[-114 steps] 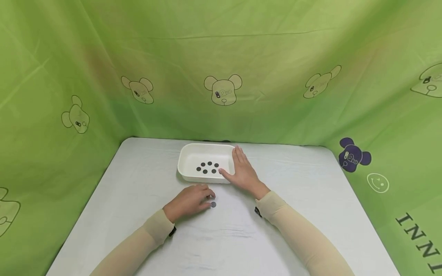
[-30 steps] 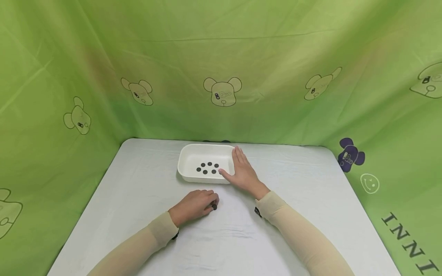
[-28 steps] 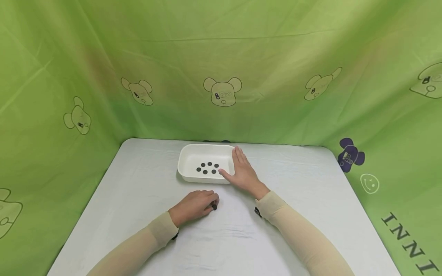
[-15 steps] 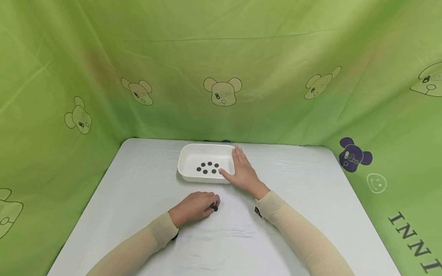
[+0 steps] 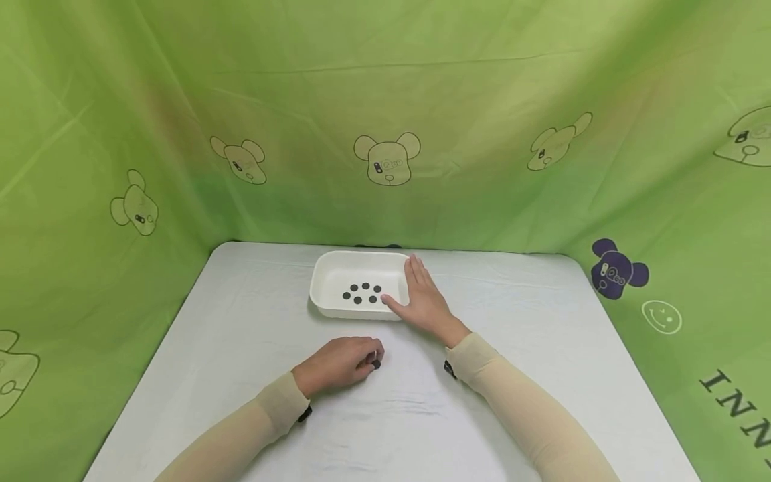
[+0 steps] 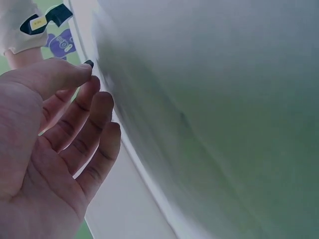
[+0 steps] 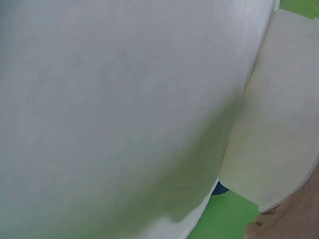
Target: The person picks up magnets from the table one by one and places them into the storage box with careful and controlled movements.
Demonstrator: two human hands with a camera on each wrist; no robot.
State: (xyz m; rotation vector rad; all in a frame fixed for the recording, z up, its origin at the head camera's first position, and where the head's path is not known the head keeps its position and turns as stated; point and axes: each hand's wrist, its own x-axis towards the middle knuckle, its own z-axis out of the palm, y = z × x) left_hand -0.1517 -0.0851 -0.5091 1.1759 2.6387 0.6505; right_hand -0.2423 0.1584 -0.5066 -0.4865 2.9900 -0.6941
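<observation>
My left hand (image 5: 338,365) is low over the table in front of the tray. Its thumb and a fingertip pinch a small dark disc (image 5: 376,365); in the left wrist view this disc (image 6: 89,63) shows at the thumb tip, and the other fingers bend loosely. The white tray (image 5: 316,294) stands near the table's far edge. Several similar dark discs (image 5: 365,286) lie on its floor, one partly hidden by my right thumb. My right hand (image 5: 424,304) rests on the tray's right end, fingers straight along the side, thumb reaching over the front rim.
A white cloth covers the table (image 5: 518,375), with slight wrinkles at the front. Green curtains (image 5: 458,100) printed with bear heads hang close behind and at both sides. Dark straps (image 5: 304,412) sit at both wrists.
A disc that lay flat on the table beside my left thumb is now pinched in the left hand. That hand has shifted slightly right and towards me. The right hand and tray have stayed put.
</observation>
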